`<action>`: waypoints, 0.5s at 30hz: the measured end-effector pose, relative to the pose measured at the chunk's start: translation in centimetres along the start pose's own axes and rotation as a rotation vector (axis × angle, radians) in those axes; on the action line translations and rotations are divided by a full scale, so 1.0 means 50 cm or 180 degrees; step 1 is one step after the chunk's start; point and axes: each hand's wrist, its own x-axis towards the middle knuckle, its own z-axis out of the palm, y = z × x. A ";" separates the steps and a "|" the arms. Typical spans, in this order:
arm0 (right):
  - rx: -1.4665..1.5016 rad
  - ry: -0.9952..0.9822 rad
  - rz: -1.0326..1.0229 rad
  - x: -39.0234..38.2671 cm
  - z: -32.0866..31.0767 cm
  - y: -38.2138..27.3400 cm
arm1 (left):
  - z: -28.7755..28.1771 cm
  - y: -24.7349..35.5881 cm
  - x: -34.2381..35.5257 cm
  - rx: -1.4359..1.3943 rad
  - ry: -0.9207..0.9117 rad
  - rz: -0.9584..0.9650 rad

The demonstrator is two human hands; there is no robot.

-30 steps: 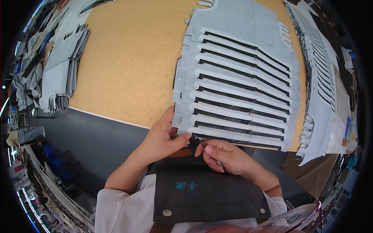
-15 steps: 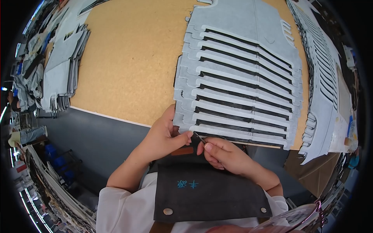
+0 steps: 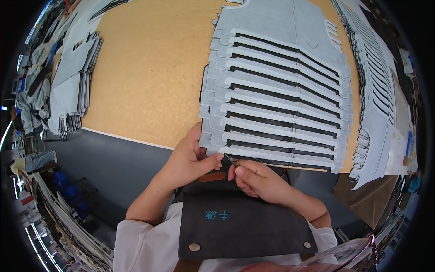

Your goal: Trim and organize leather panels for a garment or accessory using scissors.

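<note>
Overlapping pale grey sheet pieces (image 3: 272,27), perhaps leather or fabric, lie in stepped rows with black strips between them. Their lower left corner is pinched in my left hand (image 3: 190,156), thumb on top and fingers curled beneath. My right hand (image 3: 256,179) is closed around a thin, dark, pointed tool (image 3: 230,159); its exact kind is unclear. The tip reaches up and left to the lowest strip's edge, just beside my left thumb. Fingers hide the tool's rear part.
The pieces lie on a tan board table (image 3: 145,68), its near edge in front of me. A stack of similar grey pieces (image 3: 74,86) stands at the left. More slotted grey pieces (image 3: 376,90) lie along the right. Another person (image 3: 36,161) is far left.
The view has shifted very slightly. Both hands keep their grip, and the tool's tip stays at nearly the same spot beside my left thumb.
</note>
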 end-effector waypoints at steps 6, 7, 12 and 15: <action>0.0227 -0.0111 -0.0040 0.005 0.000 0.014 | -0.001 -0.001 0.000 -0.0019 0.0011 0.0003; 0.0213 -0.0113 -0.0079 0.006 0.000 0.016 | -0.003 -0.002 0.000 -0.0026 -0.0009 -0.0005; 0.0189 -0.0111 -0.0130 0.007 0.000 0.020 | -0.003 -0.002 0.001 -0.0046 -0.0058 -0.0019; 0.0181 -0.0093 -0.0098 0.007 0.000 0.020 | -0.002 -0.002 0.001 -0.0032 -0.0016 0.0020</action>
